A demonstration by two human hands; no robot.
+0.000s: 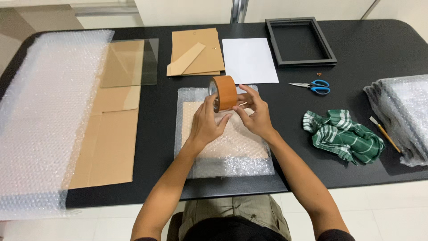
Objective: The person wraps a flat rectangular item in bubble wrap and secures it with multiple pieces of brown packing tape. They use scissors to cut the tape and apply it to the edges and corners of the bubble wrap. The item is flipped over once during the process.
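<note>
Right now both hands hold a roll of brown tape (224, 92) up over the middle of the black table (379, 49). The tape is a thick ring, shiny orange-brown on the outside, with a dark hole in the middle. It stands on its edge, and the hole faces the left side. The left hand (208, 121) curls around the near side of the roll, with its fingers up on the rim. The right hand (253, 112) is just beside it, and its fingertips pinch at the roll's right side. I cannot tell if a strip of tape is pulled loose.

Under the hands lies a flat pack (225, 134) wrapped in bubble wrap, with something tan inside. It sits close to the near edge.

Along the left edge is a big sheet of bubble wrap (44, 111), with flat cardboard (107, 143) next to it. A clear glass pane (131, 62) lies partly over the far end of the cardboard. Near the far edge are brown boards (198, 51), white paper (248, 60) and a black frame (301, 42). Blue scissors (314, 86) lie to the right of the paper. A green checked cloth (343, 136) is on the right, near a brush (384, 133) and a pile of more bubble wrap (401, 114) at the right edge.
</note>
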